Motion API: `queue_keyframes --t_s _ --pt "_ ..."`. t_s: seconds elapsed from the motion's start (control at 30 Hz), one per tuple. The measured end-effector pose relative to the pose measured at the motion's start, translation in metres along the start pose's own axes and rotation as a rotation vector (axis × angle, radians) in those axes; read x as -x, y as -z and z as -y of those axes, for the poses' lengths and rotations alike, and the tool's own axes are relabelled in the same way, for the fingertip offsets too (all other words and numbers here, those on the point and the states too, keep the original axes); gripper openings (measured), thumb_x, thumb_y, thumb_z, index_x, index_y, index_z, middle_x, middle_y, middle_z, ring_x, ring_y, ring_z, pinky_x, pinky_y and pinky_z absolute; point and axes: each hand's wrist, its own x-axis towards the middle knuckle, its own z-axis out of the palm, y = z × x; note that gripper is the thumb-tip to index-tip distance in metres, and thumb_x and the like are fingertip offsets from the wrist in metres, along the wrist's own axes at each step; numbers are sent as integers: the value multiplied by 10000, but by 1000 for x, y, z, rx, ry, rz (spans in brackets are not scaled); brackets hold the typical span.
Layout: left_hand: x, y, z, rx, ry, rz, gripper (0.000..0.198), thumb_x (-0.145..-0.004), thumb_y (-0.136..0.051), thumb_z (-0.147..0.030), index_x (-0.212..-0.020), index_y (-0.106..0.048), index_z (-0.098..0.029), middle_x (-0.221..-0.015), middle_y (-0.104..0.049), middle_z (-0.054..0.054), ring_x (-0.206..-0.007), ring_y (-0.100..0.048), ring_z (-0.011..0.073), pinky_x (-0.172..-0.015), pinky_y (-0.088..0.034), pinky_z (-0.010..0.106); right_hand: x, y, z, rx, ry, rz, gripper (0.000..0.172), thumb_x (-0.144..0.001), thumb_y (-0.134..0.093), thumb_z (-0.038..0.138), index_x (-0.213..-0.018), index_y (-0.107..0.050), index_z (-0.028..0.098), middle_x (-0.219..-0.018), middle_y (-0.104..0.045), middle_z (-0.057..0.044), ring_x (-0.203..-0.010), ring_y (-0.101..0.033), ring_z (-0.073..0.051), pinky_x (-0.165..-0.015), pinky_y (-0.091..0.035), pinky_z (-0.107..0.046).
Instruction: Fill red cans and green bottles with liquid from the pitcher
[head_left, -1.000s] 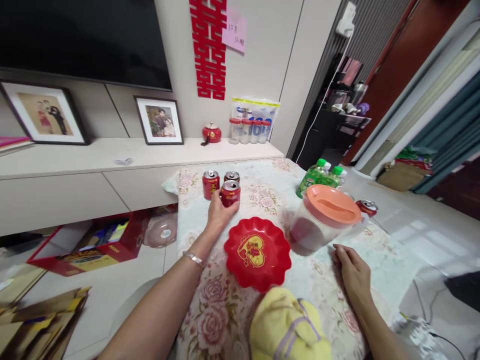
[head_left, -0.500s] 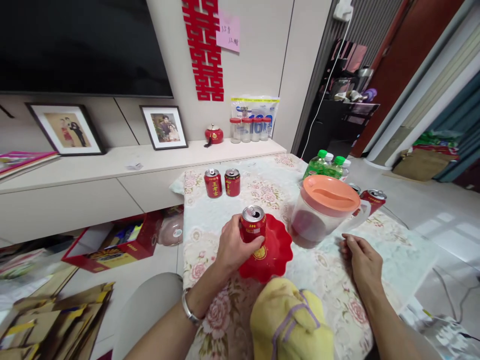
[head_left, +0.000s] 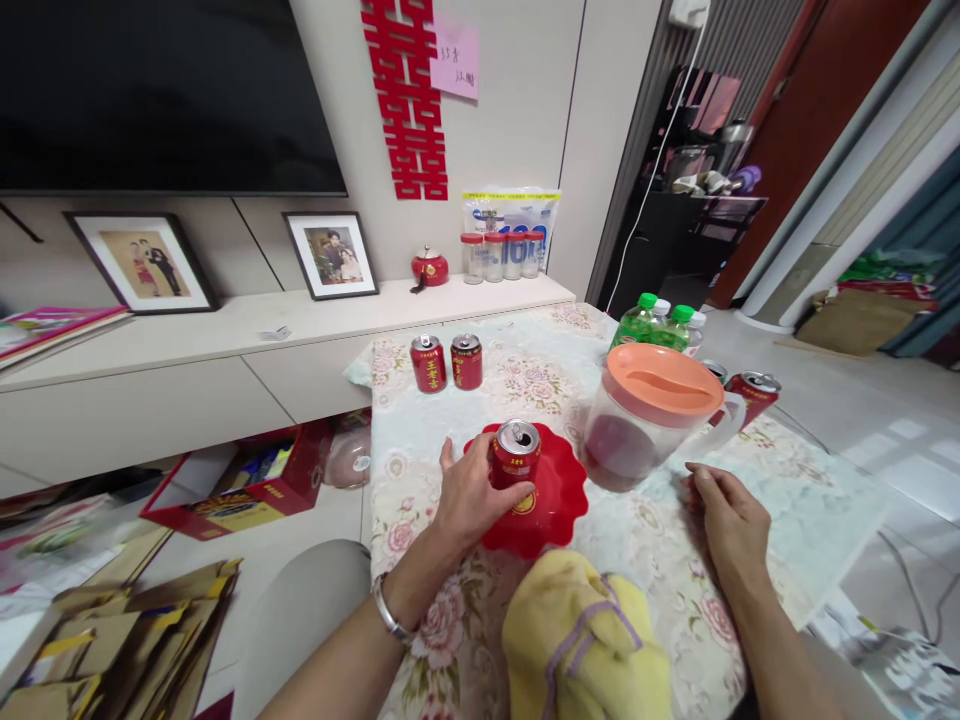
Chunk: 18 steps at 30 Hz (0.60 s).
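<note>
My left hand [head_left: 469, 495] is around an opened red drink can [head_left: 514, 462], thumb across its front and fingers at its left side. One finger sticks out to the left, off the can. The can stands upright over the red scalloped plate [head_left: 564, 490]; whether its base touches the plate is hidden by my hand. My right hand [head_left: 731, 520] rests on the tablecloth with its fingers loosely curled in, and no object shows in it. It lies just right of a clear pitcher [head_left: 616, 445] with an orange lid and dark liquid inside.
Two red cans [head_left: 429, 365] stand toward the back left. Behind the pitcher are green-capped bottles [head_left: 636, 322] and another red can [head_left: 752, 395]. A folded yellow towel [head_left: 585, 640] lies at the near edge. Flattened cardboard [head_left: 142, 640] is on the floor at left.
The can has shifted slightly right and nearer over the plate with my left hand. One left finger has spread away from it. My right hand stays put.
</note>
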Motion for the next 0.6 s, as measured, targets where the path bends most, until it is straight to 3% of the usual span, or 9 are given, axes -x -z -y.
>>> queue_keyframes --t_s 0.2,0.33,0.47,0.6 --pt "1 -1 0 -3 5 30 636 -736 -909 -302 -1284 -589 -249 -1387 -753 139 -1345 -678 405 -1307 -142 749 9 -7 5 -211 109 -14 522 -786 -826 636 -1102 -785 223 -1049 -773 -52 -934 -698 -229 -898 -544 -415" --pt "1 -2 1 8 7 22 622 -735 -893 -266 -1281 -595 -253 -1360 -759 129 -1320 -684 397 -1298 -176 731 0 -16 18 -360 174 -11 502 -804 -805 623 -1131 -752 246 -1160 -764 -64 -1043 -709 -247 -893 -577 -421" --pt "0 -4 2 16 0 12 612 -729 -891 -269 -1270 -604 -257 -1329 -768 120 -1305 -687 397 -1287 -211 719 -17 -26 34 -454 203 44 418 -781 -816 597 -957 -731 227 -1030 -773 -71 -964 -722 -257 -804 -577 -405" --pt "1 -5 2 7 4 11 611 -728 -899 -270 -1266 -612 -243 -1332 -766 131 -1320 -679 403 -1285 -226 708 -30 -36 42 -551 218 79 386 -863 -803 553 -820 -642 204 -831 -683 0 -707 -629 -140 -642 -524 -298"
